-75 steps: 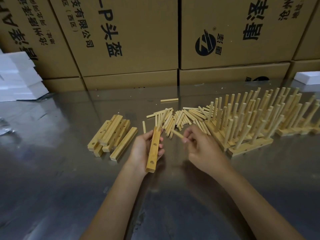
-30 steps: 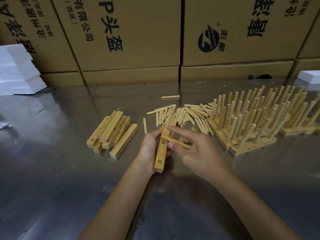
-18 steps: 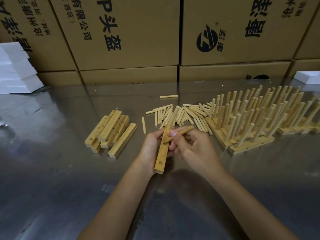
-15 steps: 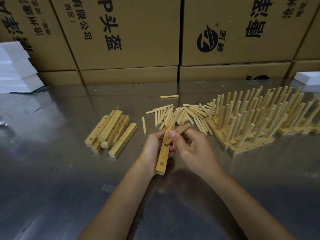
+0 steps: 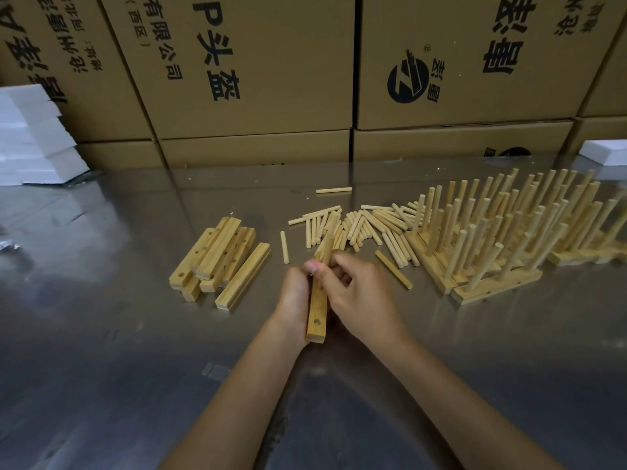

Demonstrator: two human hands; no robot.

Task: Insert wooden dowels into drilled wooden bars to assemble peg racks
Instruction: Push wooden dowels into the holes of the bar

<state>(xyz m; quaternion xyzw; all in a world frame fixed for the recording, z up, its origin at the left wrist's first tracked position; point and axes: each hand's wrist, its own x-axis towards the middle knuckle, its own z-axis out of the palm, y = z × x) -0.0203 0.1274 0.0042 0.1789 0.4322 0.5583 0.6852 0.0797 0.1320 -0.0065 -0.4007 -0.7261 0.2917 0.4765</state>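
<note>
My left hand (image 5: 294, 295) grips a drilled wooden bar (image 5: 317, 315) from its left side; one hole shows near the bar's near end. My right hand (image 5: 361, 295) pinches a wooden dowel (image 5: 328, 244) that stands nearly upright at the bar's far part. Whether the dowel's lower end sits in a hole is hidden by my fingers. Loose dowels (image 5: 366, 223) lie in a pile just beyond my hands. Several bare drilled bars (image 5: 220, 257) are stacked to the left. Finished peg racks (image 5: 515, 232) stand in rows to the right.
The steel table (image 5: 101, 334) is reflective. Cardboard boxes (image 5: 264, 69) wall off the far edge. White foam blocks (image 5: 30, 134) sit at the far left, another white foam piece (image 5: 605, 152) at the far right. One stray dowel (image 5: 334, 190) lies beyond the pile.
My right hand has swung the dowel from lying slanted across the bar to standing nearly upright at the bar's far part. My left hand keeps its grip on the bar.
</note>
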